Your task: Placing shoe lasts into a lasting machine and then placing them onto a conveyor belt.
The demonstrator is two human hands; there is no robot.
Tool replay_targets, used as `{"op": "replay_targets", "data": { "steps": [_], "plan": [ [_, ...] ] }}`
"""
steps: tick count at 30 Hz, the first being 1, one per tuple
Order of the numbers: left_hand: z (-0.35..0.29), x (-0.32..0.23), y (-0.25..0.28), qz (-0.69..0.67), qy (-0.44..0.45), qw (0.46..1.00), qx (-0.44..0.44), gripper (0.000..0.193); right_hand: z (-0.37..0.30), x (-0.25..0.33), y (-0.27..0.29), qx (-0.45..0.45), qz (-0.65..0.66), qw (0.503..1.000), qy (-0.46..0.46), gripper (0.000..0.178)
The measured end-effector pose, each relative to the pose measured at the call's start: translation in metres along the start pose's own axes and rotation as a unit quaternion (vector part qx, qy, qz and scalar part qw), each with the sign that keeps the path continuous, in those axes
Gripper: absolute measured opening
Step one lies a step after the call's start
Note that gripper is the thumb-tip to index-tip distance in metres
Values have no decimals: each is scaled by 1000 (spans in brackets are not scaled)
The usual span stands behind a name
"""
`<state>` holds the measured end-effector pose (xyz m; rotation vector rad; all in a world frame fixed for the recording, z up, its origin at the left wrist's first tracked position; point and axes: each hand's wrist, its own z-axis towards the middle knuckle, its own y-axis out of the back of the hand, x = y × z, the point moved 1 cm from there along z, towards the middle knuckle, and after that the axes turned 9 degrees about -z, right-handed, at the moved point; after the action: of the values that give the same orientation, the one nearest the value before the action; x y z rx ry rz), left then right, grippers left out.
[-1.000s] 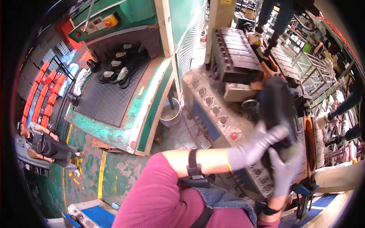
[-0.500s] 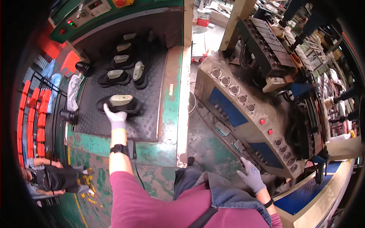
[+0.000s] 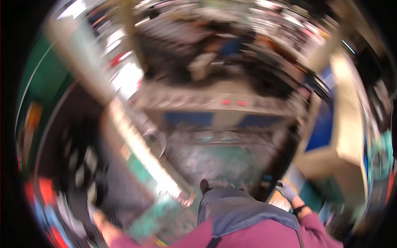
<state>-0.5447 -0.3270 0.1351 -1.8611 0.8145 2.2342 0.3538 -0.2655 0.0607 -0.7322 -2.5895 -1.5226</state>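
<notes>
Motion smears most of the head view. My left hand (image 3: 92,211), at the lower left, is beside the dark bed of the green machine; its fingers are too blurred to read. Several black shoes with pale lasts (image 3: 79,175) stand on that bed, just beyond the hand. Whether the hand touches one cannot be made out. Low on the right, my right hand (image 3: 286,190) wears a pale grey glove. Its fingers look apart, with nothing seen in them, near a tan cabinet.
Ahead runs a tan machine (image 3: 223,99) with a row of round fittings, two red buttons (image 3: 233,102) and blue panels. A pale post edge (image 3: 140,149) borders the green machine. A round bin (image 3: 155,142) stands beside it. At right is a tan and blue cabinet (image 3: 343,132).
My view has swung right, so the shoes and green machine now lie far left. My left hand, earlier on the nearest shoe, now appears at the lower left. My right hand is near the right-hand cabinet.
</notes>
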Motion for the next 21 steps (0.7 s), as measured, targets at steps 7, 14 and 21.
{"op": "replay_targets", "data": {
  "steps": [7, 14, 21],
  "plan": [
    [-170, -200, -286, -102, 43, 924, 366, 42, -144, -151, -143, 79, 2, 918, -389, 43],
    [-541, -279, -484, 27, -37, 307, 950, 14, -242, -165, -244, -157, 145, 701, -680, 62],
    [-960, -155, -516, 118, -166, -3, 979, 30, -268, -216, -288, -288, 199, 597, -722, 67]
  ]
}}
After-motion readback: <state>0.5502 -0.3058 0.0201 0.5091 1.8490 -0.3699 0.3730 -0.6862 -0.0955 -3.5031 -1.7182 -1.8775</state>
